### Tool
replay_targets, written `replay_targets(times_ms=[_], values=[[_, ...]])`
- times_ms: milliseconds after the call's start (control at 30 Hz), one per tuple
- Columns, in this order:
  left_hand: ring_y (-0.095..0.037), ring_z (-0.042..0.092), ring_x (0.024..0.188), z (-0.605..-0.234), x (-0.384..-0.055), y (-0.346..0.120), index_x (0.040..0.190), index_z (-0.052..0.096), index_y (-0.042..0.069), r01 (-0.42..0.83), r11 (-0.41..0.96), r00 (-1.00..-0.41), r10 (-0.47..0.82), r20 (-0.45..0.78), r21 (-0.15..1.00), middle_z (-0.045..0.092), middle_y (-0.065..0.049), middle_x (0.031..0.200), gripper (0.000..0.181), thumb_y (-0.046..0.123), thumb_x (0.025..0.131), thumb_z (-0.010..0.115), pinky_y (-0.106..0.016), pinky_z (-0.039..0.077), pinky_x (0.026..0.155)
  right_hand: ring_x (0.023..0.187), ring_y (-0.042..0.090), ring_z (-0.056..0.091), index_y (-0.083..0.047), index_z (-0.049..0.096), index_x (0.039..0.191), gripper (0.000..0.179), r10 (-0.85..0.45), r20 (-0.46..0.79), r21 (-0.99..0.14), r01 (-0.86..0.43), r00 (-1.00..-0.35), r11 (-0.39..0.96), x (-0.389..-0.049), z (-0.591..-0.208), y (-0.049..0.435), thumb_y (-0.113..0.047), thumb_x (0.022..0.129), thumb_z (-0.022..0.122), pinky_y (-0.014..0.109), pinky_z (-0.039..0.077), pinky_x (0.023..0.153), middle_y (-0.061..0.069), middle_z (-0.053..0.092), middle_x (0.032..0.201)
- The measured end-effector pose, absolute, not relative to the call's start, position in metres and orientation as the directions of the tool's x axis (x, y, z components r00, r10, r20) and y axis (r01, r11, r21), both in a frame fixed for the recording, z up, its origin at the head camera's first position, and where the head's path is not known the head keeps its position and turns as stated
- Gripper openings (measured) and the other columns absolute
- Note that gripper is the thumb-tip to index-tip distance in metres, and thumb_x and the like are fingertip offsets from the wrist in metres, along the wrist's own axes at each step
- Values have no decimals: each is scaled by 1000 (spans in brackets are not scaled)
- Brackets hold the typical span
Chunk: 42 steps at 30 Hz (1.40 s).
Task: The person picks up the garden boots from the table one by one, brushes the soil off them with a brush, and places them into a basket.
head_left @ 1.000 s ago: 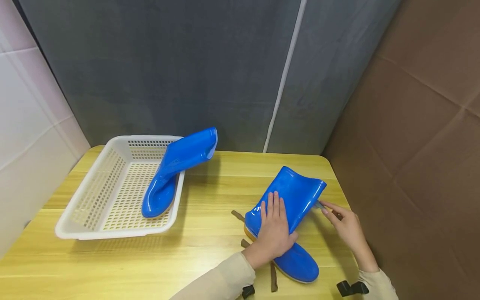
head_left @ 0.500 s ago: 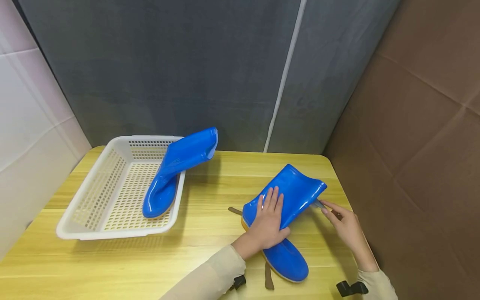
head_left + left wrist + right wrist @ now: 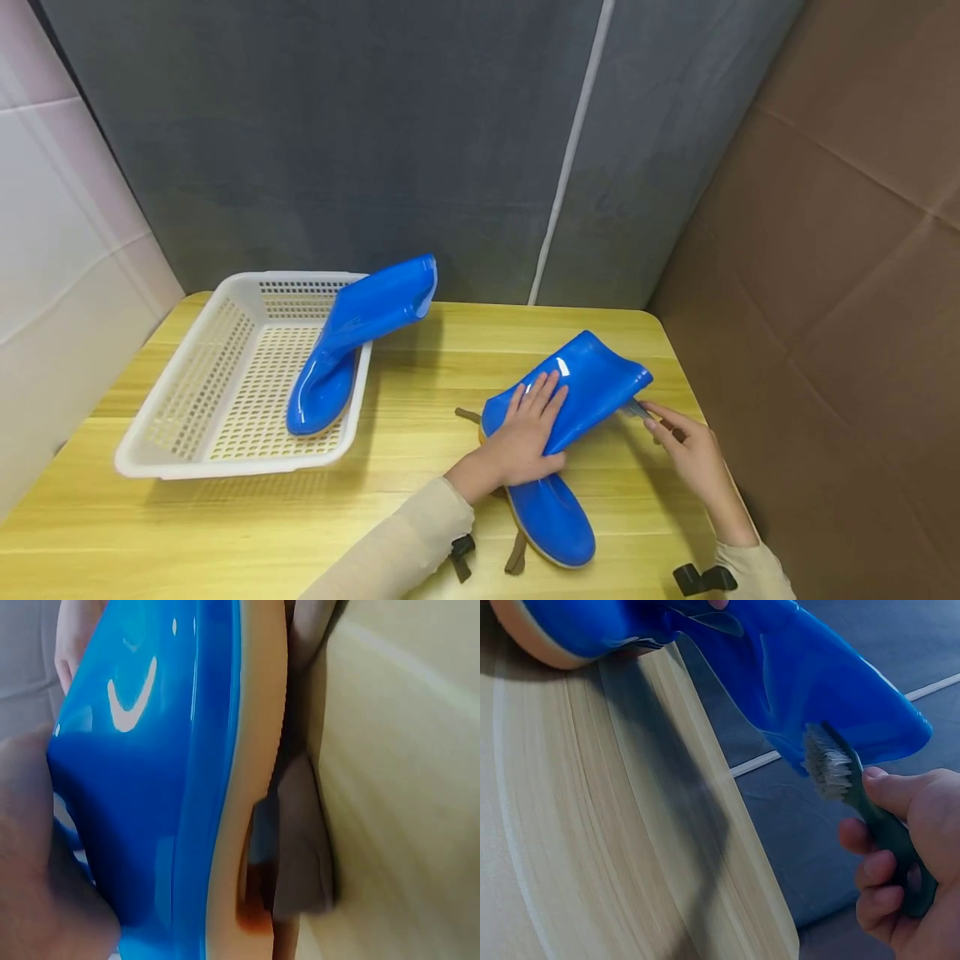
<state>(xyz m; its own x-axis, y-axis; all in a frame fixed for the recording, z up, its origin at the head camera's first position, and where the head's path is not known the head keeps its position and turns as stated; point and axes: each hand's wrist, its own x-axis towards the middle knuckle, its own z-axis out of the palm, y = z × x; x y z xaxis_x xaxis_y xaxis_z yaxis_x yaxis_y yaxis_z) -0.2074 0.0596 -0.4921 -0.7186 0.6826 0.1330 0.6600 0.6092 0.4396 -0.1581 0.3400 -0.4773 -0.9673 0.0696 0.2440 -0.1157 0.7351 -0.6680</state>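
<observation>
A glossy blue rain boot (image 3: 551,521) with a tan sole lies on the right half of the table, its toe toward the near edge and its shaft pointing back right. My left hand (image 3: 521,446) rests on the shaft near the ankle, fingers spread and straight. In my right hand (image 3: 693,454) is a dark green brush (image 3: 874,810), gripped by its handle. Its grey bristles (image 3: 829,765) are close to the boot's shaft near the opening in the right wrist view. Brown strips (image 3: 516,554) stick out from beneath the boot.
A white perforated plastic basket (image 3: 142,433) stands on the left of the table. A second blue boot (image 3: 375,304) leans in it, toe down inside and shaft over the right rim. A brown wall (image 3: 847,292) rises close to the right hand.
My left hand has moved left with the boot; the boot's toe has swung left toward me. The brown strips have shifted too. My right hand has stayed almost where it was with the brush.
</observation>
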Motion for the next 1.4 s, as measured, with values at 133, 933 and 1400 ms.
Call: replay_targets(times_ms=[133,933,1400], values=[[-26,-9,157,-491,-213,53,161,5,14,679,600,-701,701,130,423,-7,-6,169,91,46,90,51,-53,4,128,63,-3,53,-13,67,129,33,60,261,-668,-135,-963,732,-157,-479,340,-25,99,61,24,39,48,13,72,90],[-27,-1,158,-488,-245,36,161,9,18,580,717,-803,585,119,386,-1,-6,170,78,44,99,49,-50,12,128,63,12,67,-15,75,114,47,-328,681,-99,-526,-655,845,-156,-485,329,0,71,83,20,49,52,2,75,91],[-32,11,156,-482,-251,31,159,21,13,495,800,-863,499,81,340,10,-13,168,72,35,100,56,-49,30,121,68,13,69,-16,75,115,42,-306,652,-135,-503,-694,854,-151,-488,331,-4,75,81,20,50,55,1,75,92]])
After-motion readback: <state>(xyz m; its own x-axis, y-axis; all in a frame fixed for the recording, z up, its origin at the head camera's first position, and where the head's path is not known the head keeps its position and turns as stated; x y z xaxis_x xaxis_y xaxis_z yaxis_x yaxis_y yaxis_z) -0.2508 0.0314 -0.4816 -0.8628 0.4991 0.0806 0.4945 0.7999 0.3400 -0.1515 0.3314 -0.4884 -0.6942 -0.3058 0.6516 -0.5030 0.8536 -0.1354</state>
